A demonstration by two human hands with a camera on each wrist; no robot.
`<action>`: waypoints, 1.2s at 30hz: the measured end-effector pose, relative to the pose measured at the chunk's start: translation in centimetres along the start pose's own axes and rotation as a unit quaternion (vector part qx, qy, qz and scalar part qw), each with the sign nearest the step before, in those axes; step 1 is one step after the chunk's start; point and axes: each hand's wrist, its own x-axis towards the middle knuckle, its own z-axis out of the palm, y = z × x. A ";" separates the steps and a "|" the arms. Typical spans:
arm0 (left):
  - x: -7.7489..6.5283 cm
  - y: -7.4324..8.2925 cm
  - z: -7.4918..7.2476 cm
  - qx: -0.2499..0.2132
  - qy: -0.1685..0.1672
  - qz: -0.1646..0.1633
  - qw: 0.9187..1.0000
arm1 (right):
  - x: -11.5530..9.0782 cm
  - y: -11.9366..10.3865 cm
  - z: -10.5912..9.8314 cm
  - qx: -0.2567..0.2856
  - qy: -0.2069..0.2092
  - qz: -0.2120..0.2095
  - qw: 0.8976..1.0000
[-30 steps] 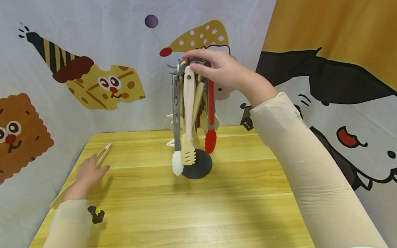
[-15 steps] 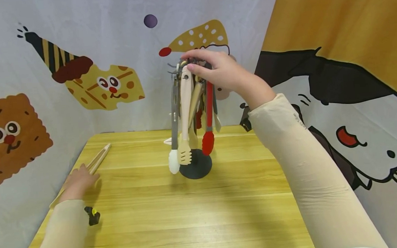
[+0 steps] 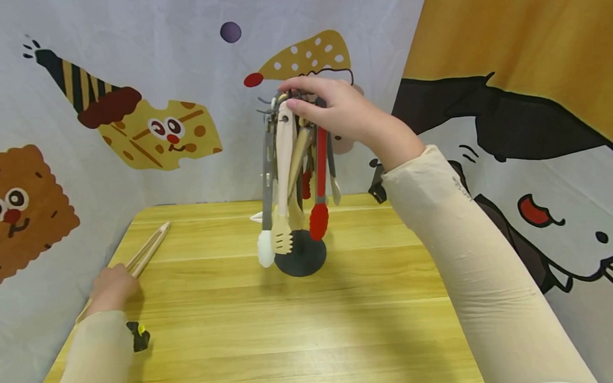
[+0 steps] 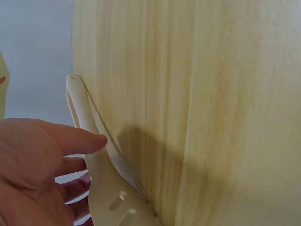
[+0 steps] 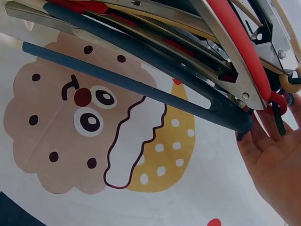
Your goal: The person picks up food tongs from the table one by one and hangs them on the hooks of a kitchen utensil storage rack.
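In the head view my left hand is over pale beige tongs lying at the table's left edge. The left wrist view shows the thumb across one side of the tongs and the fingers behind the other, fingertips partly hidden; a slotted head is below. My right hand grips the hooked top of a utensil stand with a round dark base. Several tongs hang from it, among them red ones, white-tipped ones and beige slotted ones. In the right wrist view, the right fingertips are hidden behind the hooks.
A wooden table lies under both hands. A patterned cloth hangs behind it and at both sides. Small dark devices with straps sit at the wrists, one beside the left.
My left hand has moved back along the tongs and closed over them. The hanging utensils have turned a little, the front ones shifting left, while my right hand stays on top.
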 end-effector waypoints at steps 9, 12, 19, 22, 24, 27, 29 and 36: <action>-0.6 -0.1 -0.3 0.025 0.011 0.019 0.999 | -0.1 -0.2 0.0 -0.007 0.004 0.000 1.000; -0.9 0.0 -0.4 0.019 0.015 0.024 0.999 | -0.1 -0.3 0.1 -0.007 0.005 0.000 1.000; -1.0 0.2 -0.2 0.007 0.026 0.014 1.000 | -0.1 -0.4 0.1 -0.015 0.007 0.001 1.000; -0.9 0.4 -0.1 0.001 0.049 0.016 0.999 | -0.2 -0.4 0.1 -0.018 0.008 -0.001 1.000; -0.8 0.5 0.0 -0.008 0.066 0.014 0.998 | -0.2 -0.5 0.1 -0.019 0.008 -0.002 1.000; -0.7 0.7 0.0 -0.025 0.087 0.007 0.996 | -0.1 -0.5 0.1 -0.020 0.008 -0.003 1.000; -0.5 1.0 0.0 -0.032 0.099 0.007 0.995 | -0.1 -0.5 0.1 -0.021 0.008 -0.004 1.000; -0.2 2.4 -0.2 -0.057 0.145 0.028 0.987 | -0.1 -0.5 0.1 -0.023 0.009 -0.002 1.000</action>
